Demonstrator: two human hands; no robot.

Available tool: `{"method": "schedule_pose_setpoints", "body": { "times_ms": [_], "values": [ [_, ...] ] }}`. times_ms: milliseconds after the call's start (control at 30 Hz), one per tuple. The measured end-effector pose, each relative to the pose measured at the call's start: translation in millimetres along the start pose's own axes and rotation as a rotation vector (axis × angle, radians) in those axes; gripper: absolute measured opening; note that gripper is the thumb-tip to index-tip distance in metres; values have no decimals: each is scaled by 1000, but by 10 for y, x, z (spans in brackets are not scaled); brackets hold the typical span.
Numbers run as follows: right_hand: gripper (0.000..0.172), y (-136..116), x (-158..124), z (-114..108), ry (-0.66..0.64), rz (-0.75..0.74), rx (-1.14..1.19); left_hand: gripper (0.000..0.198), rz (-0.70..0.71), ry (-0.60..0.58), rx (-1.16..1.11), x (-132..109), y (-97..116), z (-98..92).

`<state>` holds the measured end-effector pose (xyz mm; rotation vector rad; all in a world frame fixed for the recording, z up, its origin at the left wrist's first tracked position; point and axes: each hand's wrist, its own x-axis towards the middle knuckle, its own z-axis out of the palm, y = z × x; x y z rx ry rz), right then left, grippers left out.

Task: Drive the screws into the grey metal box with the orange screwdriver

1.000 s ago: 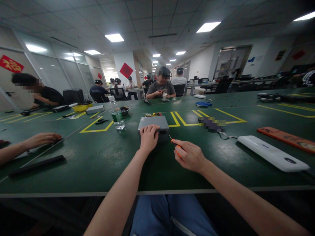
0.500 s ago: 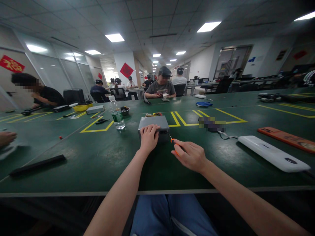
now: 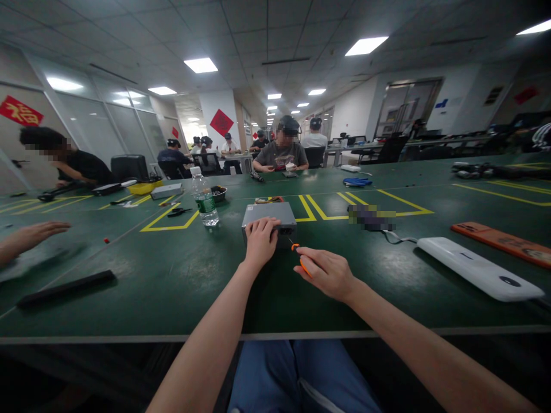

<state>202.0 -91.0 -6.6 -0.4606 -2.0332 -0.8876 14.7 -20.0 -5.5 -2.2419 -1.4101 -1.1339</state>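
A grey metal box with a power socket on its front, a computer power supply [image 3: 269,212], sits on the green table. My left hand [image 3: 260,238] is closed over its front left edge, fingers on the top and palm against the front. In my right hand [image 3: 325,272] is a screwdriver [image 3: 305,267] with an orange and black handle, the fingers wrapped round it. Its thin shaft points up and left at the front face, near the socket. Whether the tip touches the box I cannot tell. Coloured wires [image 3: 269,201] show behind the box.
A water bottle [image 3: 205,203] stands left of the box, with a dark bowl [image 3: 218,194] behind. A black bar [image 3: 66,288] lies at left, near another person's hand [image 3: 37,235]. At right lie a white power bank [image 3: 477,268], an orange phone case [image 3: 503,244] and blue gloves [image 3: 356,182].
My right hand has moved slightly left, bringing the screwdriver's shaft from the box's right corner to below the socket. My left hand stays put. Another person's hand reaches further in at left.
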Motion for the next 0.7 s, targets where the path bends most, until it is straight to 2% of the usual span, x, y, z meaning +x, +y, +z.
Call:
{"method": "schedule_pose_setpoints", "body": {
  "times_ms": [500, 700],
  "values": [
    [10, -26, 46, 86, -37, -13, 5, 27, -11, -10, -3, 1, 3, 10],
    [16, -118, 117, 83, -121, -86, -11, 28, 12, 23, -16, -2, -10, 20]
  ]
}}
